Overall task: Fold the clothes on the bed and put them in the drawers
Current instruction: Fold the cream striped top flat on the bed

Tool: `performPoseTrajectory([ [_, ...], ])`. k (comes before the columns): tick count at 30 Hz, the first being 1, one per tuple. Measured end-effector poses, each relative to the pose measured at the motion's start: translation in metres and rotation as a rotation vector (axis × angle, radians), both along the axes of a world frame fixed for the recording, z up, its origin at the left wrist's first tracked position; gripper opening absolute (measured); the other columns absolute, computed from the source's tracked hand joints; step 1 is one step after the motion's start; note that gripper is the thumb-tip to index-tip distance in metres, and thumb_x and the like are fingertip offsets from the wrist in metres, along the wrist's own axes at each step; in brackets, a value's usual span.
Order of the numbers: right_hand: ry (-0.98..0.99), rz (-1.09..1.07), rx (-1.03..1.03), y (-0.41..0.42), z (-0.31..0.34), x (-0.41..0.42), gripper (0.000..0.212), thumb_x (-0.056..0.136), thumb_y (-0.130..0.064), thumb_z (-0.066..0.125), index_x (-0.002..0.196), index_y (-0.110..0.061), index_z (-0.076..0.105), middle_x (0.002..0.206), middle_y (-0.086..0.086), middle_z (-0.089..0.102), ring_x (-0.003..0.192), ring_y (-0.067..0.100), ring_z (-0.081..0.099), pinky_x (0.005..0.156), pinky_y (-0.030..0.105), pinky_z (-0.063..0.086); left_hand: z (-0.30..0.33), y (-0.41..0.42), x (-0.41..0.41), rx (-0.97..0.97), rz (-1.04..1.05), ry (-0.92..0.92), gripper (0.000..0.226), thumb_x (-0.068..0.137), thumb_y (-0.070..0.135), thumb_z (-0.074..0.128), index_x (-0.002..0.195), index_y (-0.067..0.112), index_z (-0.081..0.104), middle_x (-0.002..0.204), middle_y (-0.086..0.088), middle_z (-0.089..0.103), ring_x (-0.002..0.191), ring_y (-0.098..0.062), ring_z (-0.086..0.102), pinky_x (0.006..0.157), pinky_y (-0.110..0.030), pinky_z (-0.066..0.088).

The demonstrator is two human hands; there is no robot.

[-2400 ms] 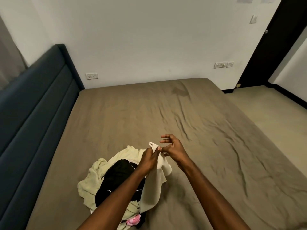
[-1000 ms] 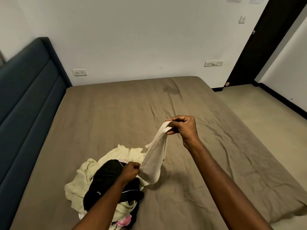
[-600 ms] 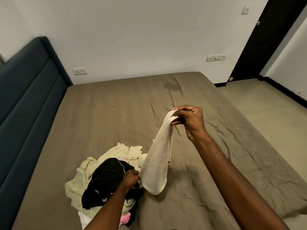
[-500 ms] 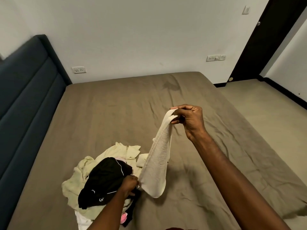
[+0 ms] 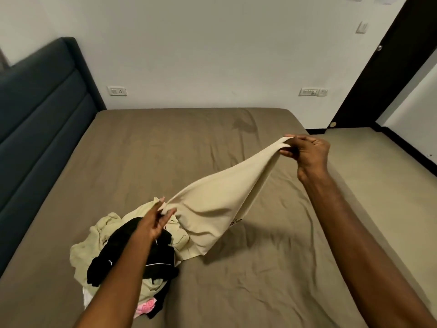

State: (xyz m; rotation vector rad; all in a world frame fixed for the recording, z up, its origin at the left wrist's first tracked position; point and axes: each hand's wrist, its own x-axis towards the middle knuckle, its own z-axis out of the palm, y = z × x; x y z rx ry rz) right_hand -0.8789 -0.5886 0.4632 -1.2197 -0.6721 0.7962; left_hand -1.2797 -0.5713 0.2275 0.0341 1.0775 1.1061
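Observation:
A cream cloth (image 5: 220,202) is stretched in the air above the bed (image 5: 212,143). My right hand (image 5: 307,152) pinches its far corner, raised to the right. My left hand (image 5: 156,218) holds its near corner between the fingertips, low over the pile. The cloth's lower part sags down to the sheet. A pile of clothes (image 5: 94,252) lies at the bed's near left: a pale green garment, a black garment (image 5: 123,256) on top, and a pink piece (image 5: 146,310) at the front. No drawers are in view.
A dark blue padded headboard (image 5: 40,119) runs along the left. The brown sheet spreads wide beyond and right of the pile. A dark door (image 5: 383,67) stands at the back right, with beige floor (image 5: 390,176) beside the bed.
My right hand has swung the cloth's corner out to the right, and the cloth has spread from a narrow hanging strip into a wide sheet. My left hand rose slightly.

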Motion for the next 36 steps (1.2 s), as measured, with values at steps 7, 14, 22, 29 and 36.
performPoseTrajectory([
  [7, 0.051, -0.154, 0.015, 0.0, 0.006, 0.082, 0.009, 0.078, 0.012, 0.072, 0.079, 0.004, 0.069, 0.07, 0.008, 0.071, 0.058, 0.022, 0.07, 0.055, 0.028, 0.059, 0.093, 0.04, 0.004, 0.223, -0.075, 0.334, 0.007, 0.087, -0.018, 0.057, 0.089, -0.016, 0.064, 0.098, -0.026, 0.068, 0.068, -0.025, 0.076, 0.064, -0.025, 0.062],
  [14, 0.062, -0.269, 0.009, -0.039, 0.001, 0.135, 0.023, 0.079, 0.015, 0.071, 0.072, -0.006, 0.064, 0.061, -0.002, 0.072, 0.058, 0.017, 0.072, 0.059, 0.032, 0.062, 0.126, 0.022, 0.015, 0.405, -0.183, 0.465, 0.02, 0.079, -0.024, 0.064, 0.097, -0.016, 0.068, 0.094, -0.019, 0.077, 0.08, -0.022, 0.077, 0.078, -0.026, 0.063],
  [22, 0.019, -0.326, -0.045, -0.083, -0.022, 0.164, 0.017, 0.077, 0.015, 0.071, 0.073, -0.002, 0.07, 0.075, 0.014, 0.07, 0.059, 0.019, 0.07, 0.063, 0.035, 0.064, 0.142, -0.005, 0.038, 0.295, -0.115, 0.542, 0.011, 0.085, -0.018, 0.056, 0.094, -0.02, 0.061, 0.093, -0.026, 0.07, 0.078, -0.035, 0.073, 0.066, -0.03, 0.064],
  [29, -0.035, -0.347, -0.096, -0.123, -0.024, 0.171, 0.02, 0.075, 0.016, 0.07, 0.072, -0.004, 0.072, 0.066, 0.008, 0.073, 0.06, 0.022, 0.071, 0.062, 0.033, 0.063, 0.148, -0.05, 0.05, 0.392, -0.196, 0.964, 0.014, 0.072, -0.015, 0.078, 0.085, -0.013, 0.073, 0.088, -0.027, 0.073, 0.072, -0.035, 0.072, 0.058, -0.031, 0.063],
  [36, -0.518, -0.328, -0.203, -0.164, -0.022, 0.185, 0.023, 0.076, 0.014, 0.076, 0.093, 0.001, 0.08, 0.085, 0.015, 0.074, 0.067, 0.022, 0.07, 0.06, 0.025, 0.063, 0.164, -0.093, 0.065, 0.463, -0.258, 1.603, 0.012, 0.078, 0.001, 0.062, 0.071, 0.01, 0.065, 0.061, -0.009, 0.068, 0.046, -0.023, 0.068, 0.055, -0.039, 0.063],
])
